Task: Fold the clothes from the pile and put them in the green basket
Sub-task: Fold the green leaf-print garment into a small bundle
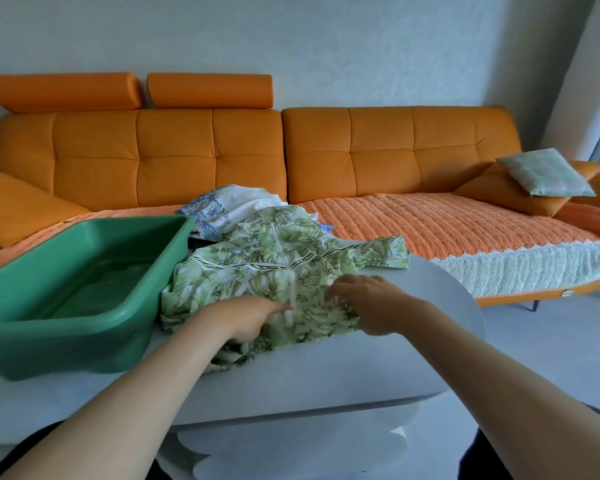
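A white tabletop [326, 372] with a rounded edge fills the lower middle of the frame. Behind it an orange sofa [174, 157] runs across the centre, its seat covered by an orange throw [430, 223] with a white border. A pale cushion [544, 173] leans at the right end. The wall [326, 46] above is plain and light.

The green basket [77, 289] sits on the tabletop at centre left, nothing visible inside. Just right of it, touching its wall, a green leaf-print shirt [274, 265] lies spread and rumpled, one sleeve reaching right. Behind it, the pile [229, 206] shows white cloth with blue print.

The left hand [253, 317] pinches the shirt's near edge, fingers closed on the fabric. The right hand [364, 299] presses on the shirt, fingers curled into the cloth.
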